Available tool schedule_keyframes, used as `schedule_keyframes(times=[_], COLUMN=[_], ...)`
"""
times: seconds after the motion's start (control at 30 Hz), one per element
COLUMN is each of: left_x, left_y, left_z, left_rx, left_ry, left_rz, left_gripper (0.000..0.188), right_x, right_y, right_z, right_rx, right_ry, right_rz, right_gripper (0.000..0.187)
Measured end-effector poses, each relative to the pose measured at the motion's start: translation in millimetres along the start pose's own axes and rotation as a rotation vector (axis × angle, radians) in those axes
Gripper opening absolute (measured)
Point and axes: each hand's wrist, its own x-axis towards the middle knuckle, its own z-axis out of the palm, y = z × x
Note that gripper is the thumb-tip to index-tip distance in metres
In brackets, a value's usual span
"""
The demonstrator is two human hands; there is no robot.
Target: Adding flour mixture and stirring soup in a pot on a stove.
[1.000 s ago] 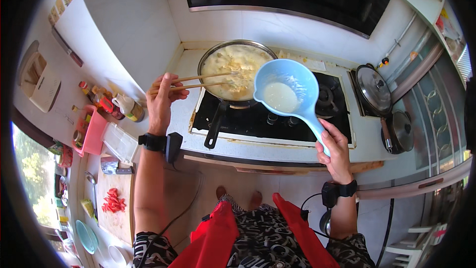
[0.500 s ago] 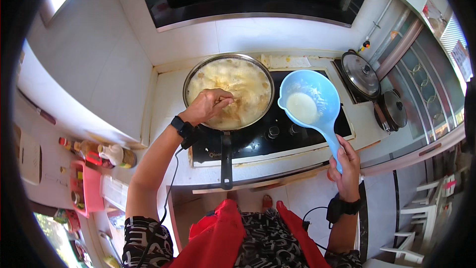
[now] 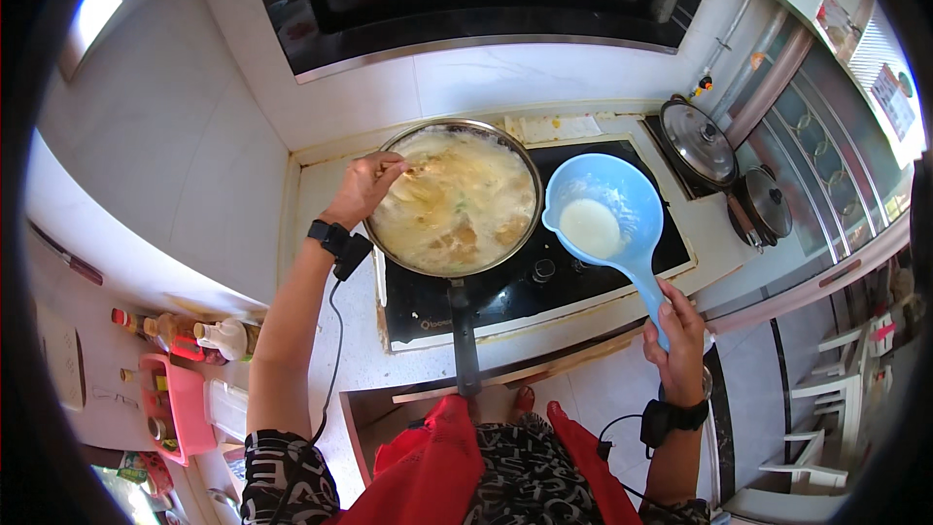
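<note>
A wide pan (image 3: pixel 465 335) with a black handle sits on the cooktop, filled with frothy, pale yellow liquid (image 3: pixel 466 194) with brownish patches. Over its left edge is my left hand (image 3: pixel 365 185), fingers pinched together. Whatever they hold, if anything, is too small or hidden to make out. My right hand (image 3: pixel 678 342) grips the handle of a light blue dipper (image 3: pixel 637 196). Its bowl is right of the pan, above the cooktop, with a small pool of white liquid (image 3: pixel 589 229) in the bottom and white smears on the wall.
The black glass cooktop (image 3: pixel 510 309) lies under the pan. Two lidded pans, one larger (image 3: pixel 698 141) and one smaller (image 3: pixel 766 204), stand at the back right. Bottles (image 3: pixel 224 337) and a pink basket (image 3: pixel 187 418) are on the left. White stools (image 3: pixel 826 399) stand at the lower right.
My left hand has moved left and away from me, from over the pan's middle to its left edge. The dipper stays nearly where it was. The whole view has shifted slightly.
</note>
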Motion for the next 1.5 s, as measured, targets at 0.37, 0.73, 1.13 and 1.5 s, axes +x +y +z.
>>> schedule_keyframes(times=[0.37,0.73,1.13,1.5], left_x=[-40.8,-54.1,-30.6,-25.8], left_y=[8.4,42.4,41.0,-23.3], left_z=[-18.0,11.3,3.8,-1.4], left_rx=[-0.372,-0.784,-0.822,-0.391], left_ry=[-0.029,0.041,0.194,0.190], left_rz=[-0.448,-0.707,-0.569,-0.492], left_gripper=[0.036,0.036,0.041,0.039], right_x=[9.2,4.1,3.9,6.8], right_y=[-5.6,-8.9,-3.9,-2.7], right_z=[-0.4,-14.2,-24.1,-11.1], right_rx=[0.040,0.043,0.039,-0.163], right_ry=[-0.080,-0.090,-0.075,-0.113], right_rz=[-0.012,-0.005,-0.019,-0.062], right_gripper=[0.042,0.042,0.043,0.046])
